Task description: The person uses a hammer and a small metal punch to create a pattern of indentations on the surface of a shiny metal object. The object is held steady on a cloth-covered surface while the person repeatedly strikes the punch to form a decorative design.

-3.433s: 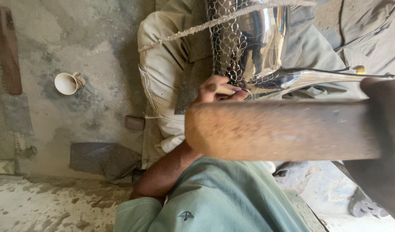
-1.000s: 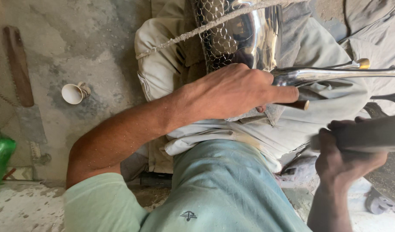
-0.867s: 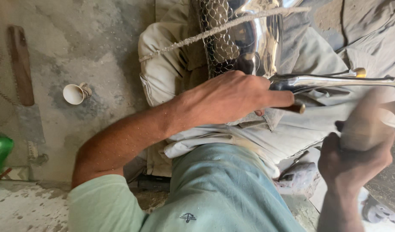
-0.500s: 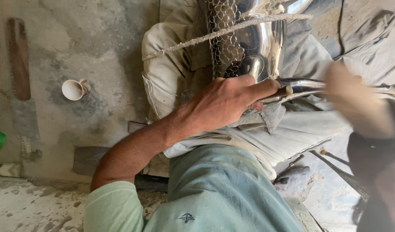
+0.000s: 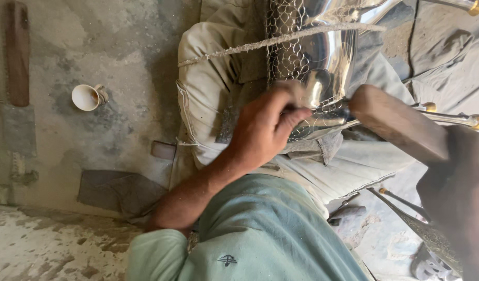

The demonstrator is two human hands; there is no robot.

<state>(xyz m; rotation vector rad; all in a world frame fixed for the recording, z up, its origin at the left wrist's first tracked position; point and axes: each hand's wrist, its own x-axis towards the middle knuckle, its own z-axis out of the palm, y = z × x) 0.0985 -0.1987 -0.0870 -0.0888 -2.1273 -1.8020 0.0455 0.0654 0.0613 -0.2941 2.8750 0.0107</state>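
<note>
My left hand (image 5: 265,127) is closed around a thin dark punch (image 5: 339,111), holding its tip against a shiny metal vessel (image 5: 330,49). The vessel rests on my lap and has a chain-mesh pattern (image 5: 289,49) on its left side. My right hand (image 5: 458,192), dark and blurred at the right edge, grips a thick wooden mallet (image 5: 395,122). The mallet's end is right at the punch beside my left fingers. A rough rope-like bar (image 5: 281,39) crosses over the vessel.
Beige cloth (image 5: 213,78) covers my legs. On the concrete floor to the left are a white cup (image 5: 87,97) on its side and a wooden plank (image 5: 16,52). Brass-tipped rods (image 5: 476,121) stick out at the right, and dark metal tools (image 5: 421,229) lie at the lower right.
My right hand has swung the wooden mallet up and back down to the punch. My left hand stayed on the vessel and shifted slightly left and down.
</note>
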